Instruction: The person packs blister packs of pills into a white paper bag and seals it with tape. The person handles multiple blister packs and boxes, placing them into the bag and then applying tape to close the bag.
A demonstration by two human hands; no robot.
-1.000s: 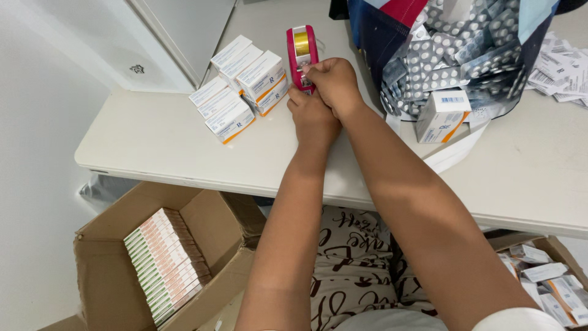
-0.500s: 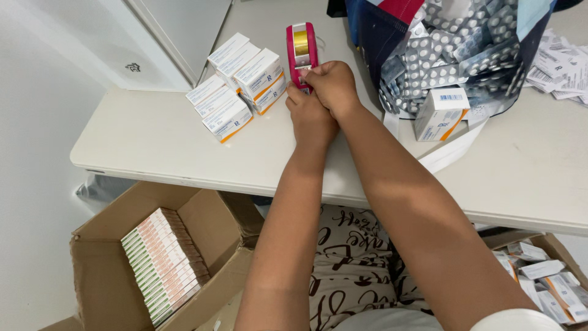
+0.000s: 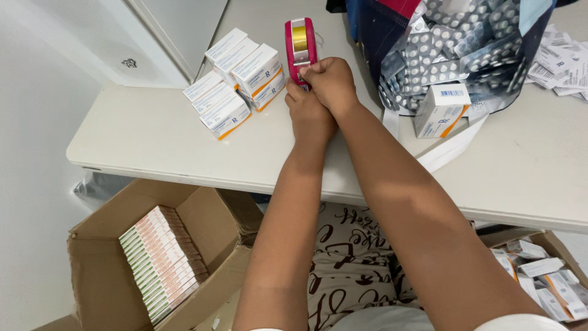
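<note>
Both hands meet at the near end of the pink plastic tape dispenser (image 3: 301,46) on the white desk (image 3: 153,141), its long axis pointing away; right hand (image 3: 331,83) fingers pinched there, left hand (image 3: 306,113) just beneath, grip hidden.

We count one pink tape dispenser (image 3: 301,46) on the bench (image 3: 153,141), two stacks of small white cartons, one near (image 3: 217,104) and one behind (image 3: 251,67), one lone carton (image 3: 440,110), two cardboard boxes, left (image 3: 104,257) and right (image 3: 545,245), and two hands, left (image 3: 309,113) and right (image 3: 331,79); blister packs (image 3: 453,43) too many to number.
</note>
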